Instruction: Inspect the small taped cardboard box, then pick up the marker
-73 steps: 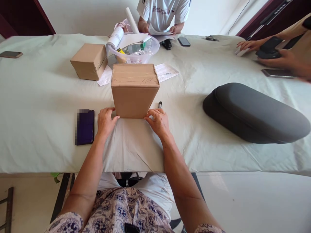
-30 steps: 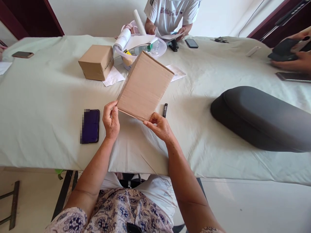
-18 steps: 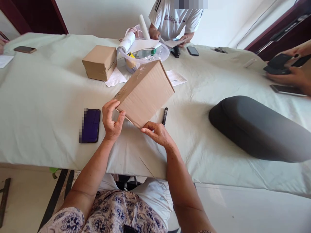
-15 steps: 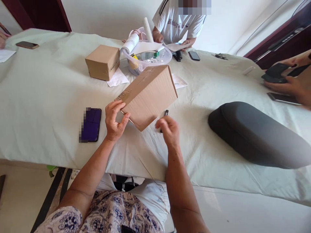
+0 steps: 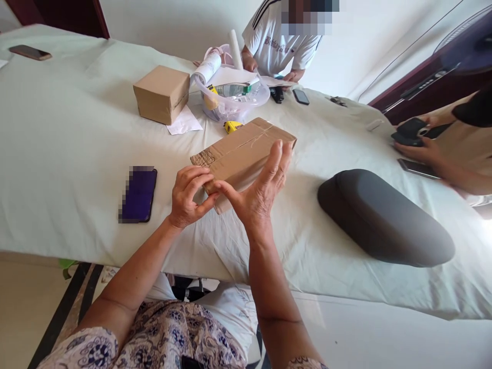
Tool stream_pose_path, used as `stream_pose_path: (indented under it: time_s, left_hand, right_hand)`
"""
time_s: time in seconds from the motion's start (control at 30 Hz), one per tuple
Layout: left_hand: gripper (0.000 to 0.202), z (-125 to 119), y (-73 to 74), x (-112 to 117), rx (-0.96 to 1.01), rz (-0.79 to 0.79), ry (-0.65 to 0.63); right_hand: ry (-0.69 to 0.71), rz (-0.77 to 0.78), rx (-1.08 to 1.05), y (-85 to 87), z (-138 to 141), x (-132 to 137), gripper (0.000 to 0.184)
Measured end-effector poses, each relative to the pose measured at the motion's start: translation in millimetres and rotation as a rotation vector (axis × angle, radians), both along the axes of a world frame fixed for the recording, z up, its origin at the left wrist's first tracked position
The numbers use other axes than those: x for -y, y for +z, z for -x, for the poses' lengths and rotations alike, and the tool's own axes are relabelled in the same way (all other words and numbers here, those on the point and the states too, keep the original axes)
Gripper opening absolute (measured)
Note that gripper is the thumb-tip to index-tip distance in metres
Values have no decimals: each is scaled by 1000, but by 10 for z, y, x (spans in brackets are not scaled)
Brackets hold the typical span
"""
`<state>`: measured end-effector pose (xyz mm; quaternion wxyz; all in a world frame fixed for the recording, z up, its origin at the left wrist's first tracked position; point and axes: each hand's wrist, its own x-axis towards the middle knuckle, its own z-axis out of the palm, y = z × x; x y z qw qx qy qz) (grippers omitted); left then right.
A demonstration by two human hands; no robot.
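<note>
A brown cardboard box (image 5: 249,146) lies tilted across the table in front of me, with dark scribble-like marks on its near left corner. My left hand (image 5: 188,197) grips that corner between thumb and fingers. Over the box's near side, my right hand (image 5: 261,197) is open, its fingers extended and its thumb reaching toward the left hand. Whether the right palm touches the cardboard I cannot tell. Just behind the box sits a yellow tape measure (image 5: 232,126). A phone with a purple-blue screen (image 5: 141,195) rests left of my left hand.
A second cardboard box (image 5: 154,100) stands back left beside a clear plastic basket (image 5: 261,96) of odds and ends. To the right is a long black padded seat (image 5: 384,218). One person sits opposite; another at the right holds a dark object (image 5: 409,132). Cloth (image 5: 77,138) covers the table.
The box has come down and rolled, showing its taped top and uncovering the tape measure. My right hand has opened from a curl and moved onto its near side. The pen is out of sight.
</note>
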<state>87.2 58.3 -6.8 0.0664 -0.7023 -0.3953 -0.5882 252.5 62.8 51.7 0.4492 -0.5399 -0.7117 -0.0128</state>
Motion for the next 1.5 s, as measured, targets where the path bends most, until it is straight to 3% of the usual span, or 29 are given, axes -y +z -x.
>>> stream_pose_path:
  time_s: [0.23,0.43,0.57,0.67,0.83,0.93,1.13,1.33,1.5]
  left_hand:
    - [25,62,-3,31,46,109,-3]
    - [27,50,-11,28,89,122,24]
    - [26,46,15,26,111,38,32]
    - [20,78,19,28,148,-13,44]
    - [32,141,-27,4,250,74,166]
    - [30,153,-59,-37,325,71,115]
    - [26,143,-104,-115,448,57,-78]
    - [38,148,-121,-152,521,144,-102]
    - [52,164,-77,-156,602,307,-84]
  right_hand:
    - [8,-85,-81,-116,-334,-194,96]
    - [-73,-179,-262,-224,-524,-298,56]
    - [-76,-186,-364,-265,-515,-251,48]
    - [-44,-157,-416,-352,-465,-218,50]
    - [-8,-54,-530,-603,-328,-218,44]
    - [37,60,-665,-685,-272,-208,40]
    - [63,156,-919,-581,-338,-176,35]
    - [-2,213,-994,-498,-381,-175,36]
    - [0,199,-985,-499,-391,-181,36]
